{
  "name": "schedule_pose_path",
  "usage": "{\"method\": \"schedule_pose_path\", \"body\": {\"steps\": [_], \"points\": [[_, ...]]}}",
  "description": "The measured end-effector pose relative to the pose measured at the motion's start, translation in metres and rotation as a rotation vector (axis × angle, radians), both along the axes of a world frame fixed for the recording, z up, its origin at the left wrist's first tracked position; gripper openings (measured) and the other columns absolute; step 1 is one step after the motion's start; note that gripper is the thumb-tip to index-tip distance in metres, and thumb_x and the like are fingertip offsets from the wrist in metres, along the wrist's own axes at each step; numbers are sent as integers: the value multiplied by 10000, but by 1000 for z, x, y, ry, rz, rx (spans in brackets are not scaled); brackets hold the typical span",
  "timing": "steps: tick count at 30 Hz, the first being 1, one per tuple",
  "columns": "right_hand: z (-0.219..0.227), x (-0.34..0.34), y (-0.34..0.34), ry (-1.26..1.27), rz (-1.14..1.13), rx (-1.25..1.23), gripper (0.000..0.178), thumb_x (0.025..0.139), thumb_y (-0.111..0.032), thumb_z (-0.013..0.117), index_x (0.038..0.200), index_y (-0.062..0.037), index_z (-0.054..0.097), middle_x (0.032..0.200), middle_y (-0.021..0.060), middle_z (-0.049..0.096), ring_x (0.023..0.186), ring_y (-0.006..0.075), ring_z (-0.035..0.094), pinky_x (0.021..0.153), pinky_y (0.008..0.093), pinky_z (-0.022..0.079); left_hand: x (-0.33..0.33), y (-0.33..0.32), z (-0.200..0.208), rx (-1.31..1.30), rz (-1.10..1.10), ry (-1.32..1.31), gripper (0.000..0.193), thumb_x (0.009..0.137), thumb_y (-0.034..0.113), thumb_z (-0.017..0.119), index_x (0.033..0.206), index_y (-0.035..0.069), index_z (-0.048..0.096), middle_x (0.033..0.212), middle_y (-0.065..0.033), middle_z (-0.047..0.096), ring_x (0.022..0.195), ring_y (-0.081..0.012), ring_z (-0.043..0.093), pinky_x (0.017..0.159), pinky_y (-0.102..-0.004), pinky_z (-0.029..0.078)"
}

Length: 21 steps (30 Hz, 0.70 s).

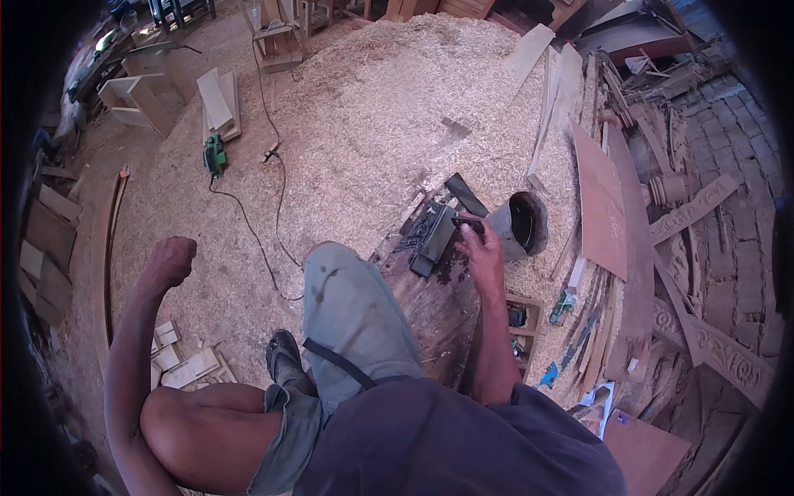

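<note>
My right hand [481, 246] pinches a small dark flat piece [468, 221], perhaps metal, its kind unclear. It is held over the right side of a long dark block [433, 240], which looks like a sharpening stone and rests on a wet, stained board [442, 310]. A second dark block [466, 193] lies just beyond. Close to the right of my hand stands a grey bucket [539, 223] with a dark inside. Out to the left, away from these things, my left hand [174, 259] is closed in a fist above the shavings; whatever its fingers hold, if anything, is hidden.
Wood shavings [356, 107] cover the floor. A green power planer [214, 155] with a cord lies at the left, near pale boards [218, 101]. Handsaws [566, 359], planks and a plywood sheet [597, 202] line the right. A wooden tool box [536, 318] sits beside my right forearm.
</note>
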State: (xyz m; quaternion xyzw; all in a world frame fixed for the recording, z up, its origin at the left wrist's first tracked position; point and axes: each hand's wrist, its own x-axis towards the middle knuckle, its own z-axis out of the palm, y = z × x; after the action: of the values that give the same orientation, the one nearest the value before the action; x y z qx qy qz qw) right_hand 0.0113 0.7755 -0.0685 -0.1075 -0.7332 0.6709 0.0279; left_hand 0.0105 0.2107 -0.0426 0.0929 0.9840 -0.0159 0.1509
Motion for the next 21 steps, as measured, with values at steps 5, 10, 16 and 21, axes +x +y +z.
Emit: {"method": "schedule_pose_path", "body": {"steps": [5, 10, 16, 21], "points": [[4, 3, -8, -195, -37, 257, 322, 947, -165, 543, 1263, -116, 577, 943, 22, 631, 818, 94, 589, 668, 258, 532, -3, 7, 12, 111, -47, 33, 155, 749, 143, 600, 669, 16, 561, 673, -215, 556, 699, -396, 581, 622, -469, 446], [-4, 4, -5, -161, -49, 35, 359, 934, -130, 543, 1287, -63, 546, 943, 34, 625, 818, 118, 614, 656, 241, 532, -8, 29, 36, 65, -40, 59, 196, 779, 184, 594, 691, 9, 587, 686, -213, 577, 720, -388, 598, 651, -477, 457], [3, 8, -13, 10, -54, -49, 458, 914, -59, 521, 1366, -32, 448, 997, 50, 611, 772, 117, 614, 659, 241, 537, -10, 30, 36, 90, -34, 207, 274, 829, 223, 596, 665, 6, 573, 639, -219, 549, 662, -383, 572, 597, -479, 418], [10, 8, -18, 20, -79, 36, 572, 890, -8, 528, 1429, -39, 341, 1039, 80, 583, 734, 123, 607, 660, 257, 550, -13, 40, 44, -13, 93, 133, 337, 861, 293, 598, 669, 15, 592, 652, -213, 570, 672, -379, 586, 592, -481, 426]]}}
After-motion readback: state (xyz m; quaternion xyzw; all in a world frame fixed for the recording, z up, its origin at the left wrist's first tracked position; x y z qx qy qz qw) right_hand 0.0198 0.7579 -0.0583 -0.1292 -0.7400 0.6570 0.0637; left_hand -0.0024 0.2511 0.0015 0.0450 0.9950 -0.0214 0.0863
